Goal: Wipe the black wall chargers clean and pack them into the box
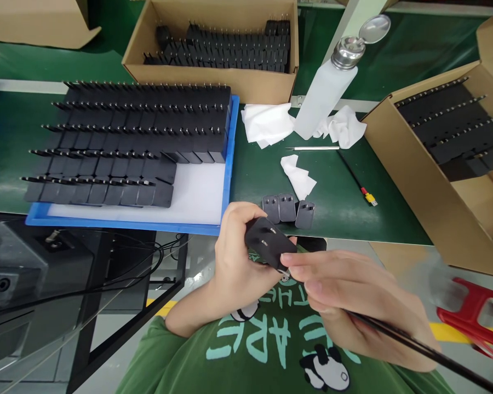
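Note:
My left hand (234, 251) is closed around a black plug-in power adapter (267, 241), whose two metal prongs face up. The fingers of my right hand (361, 295) are pinched together at the adapter's near right corner, where a small pale tip shows. A thin black rod or cable (419, 345) runs out of my right hand toward the lower right; its kind I cannot make out. Just beyond my left hand, three more black adapters (286, 208) stand on the green bench (254, 175) with prongs up.
A blue tray (231, 148) with rows of adapters lies left. Cardboard boxes of adapters stand at the back (213, 76) and right (414, 186). Between them are a white bottle (324, 96), crumpled wipes (267, 123), a thin white stick (316, 148) and a yellow-tipped cable (367, 196).

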A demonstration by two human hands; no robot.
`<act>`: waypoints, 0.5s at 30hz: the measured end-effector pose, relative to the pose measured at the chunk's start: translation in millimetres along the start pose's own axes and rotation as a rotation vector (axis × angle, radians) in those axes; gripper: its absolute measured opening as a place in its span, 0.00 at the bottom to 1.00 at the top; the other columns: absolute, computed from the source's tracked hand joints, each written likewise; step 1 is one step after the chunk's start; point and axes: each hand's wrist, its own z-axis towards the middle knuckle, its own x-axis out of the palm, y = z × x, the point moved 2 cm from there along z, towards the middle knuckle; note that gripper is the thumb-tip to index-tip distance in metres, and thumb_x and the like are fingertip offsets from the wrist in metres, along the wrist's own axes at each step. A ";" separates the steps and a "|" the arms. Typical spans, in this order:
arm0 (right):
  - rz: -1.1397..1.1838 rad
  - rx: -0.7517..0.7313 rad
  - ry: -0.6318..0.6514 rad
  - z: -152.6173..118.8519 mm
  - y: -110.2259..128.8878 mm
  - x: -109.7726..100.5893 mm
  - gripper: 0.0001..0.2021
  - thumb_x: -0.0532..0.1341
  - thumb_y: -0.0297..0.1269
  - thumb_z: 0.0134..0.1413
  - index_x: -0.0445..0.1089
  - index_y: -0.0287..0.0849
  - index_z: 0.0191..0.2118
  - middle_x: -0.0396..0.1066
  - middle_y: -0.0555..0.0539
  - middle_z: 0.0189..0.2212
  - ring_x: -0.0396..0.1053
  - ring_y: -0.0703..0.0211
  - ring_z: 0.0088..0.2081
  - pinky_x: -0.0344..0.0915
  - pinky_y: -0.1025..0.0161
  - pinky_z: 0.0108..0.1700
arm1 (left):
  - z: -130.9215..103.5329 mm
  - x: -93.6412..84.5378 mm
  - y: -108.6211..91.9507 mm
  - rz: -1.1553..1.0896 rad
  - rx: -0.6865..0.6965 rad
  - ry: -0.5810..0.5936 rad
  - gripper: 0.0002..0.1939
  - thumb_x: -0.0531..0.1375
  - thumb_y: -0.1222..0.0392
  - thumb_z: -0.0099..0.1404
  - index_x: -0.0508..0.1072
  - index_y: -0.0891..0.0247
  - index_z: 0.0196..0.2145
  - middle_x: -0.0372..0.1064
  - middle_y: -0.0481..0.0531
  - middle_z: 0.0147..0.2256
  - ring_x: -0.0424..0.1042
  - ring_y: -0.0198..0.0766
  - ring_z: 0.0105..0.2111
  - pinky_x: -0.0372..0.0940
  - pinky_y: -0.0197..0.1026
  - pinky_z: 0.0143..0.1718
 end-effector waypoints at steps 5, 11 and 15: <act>0.006 -0.090 0.006 1.1 -0.6 -1.3 0.20 0.65 0.16 0.50 0.74 0.39 0.48 0.80 0.43 0.42 0.80 0.49 0.45 0.81 0.61 0.45 | -0.7 -0.5 -0.3 -0.005 0.000 0.010 0.22 0.70 0.61 0.59 0.63 0.58 0.44 0.63 0.49 0.37 0.66 0.39 0.37 0.66 0.43 0.35; -0.016 -0.092 0.015 3.3 2.9 5.2 0.19 0.64 0.17 0.51 0.73 0.40 0.48 0.80 0.44 0.42 0.80 0.49 0.43 0.82 0.60 0.43 | -2.2 -0.3 1.0 0.003 -0.033 0.013 0.22 0.70 0.61 0.58 0.62 0.57 0.45 0.63 0.48 0.37 0.67 0.39 0.37 0.66 0.43 0.35; 0.000 0.040 -0.258 6.0 13.9 21.8 0.11 0.63 0.19 0.57 0.73 0.42 0.41 0.80 0.45 0.36 0.81 0.54 0.39 0.81 0.63 0.40 | -3.1 -0.4 1.8 -0.011 -0.041 0.016 0.22 0.69 0.61 0.59 0.62 0.57 0.45 0.63 0.48 0.37 0.66 0.40 0.38 0.66 0.43 0.36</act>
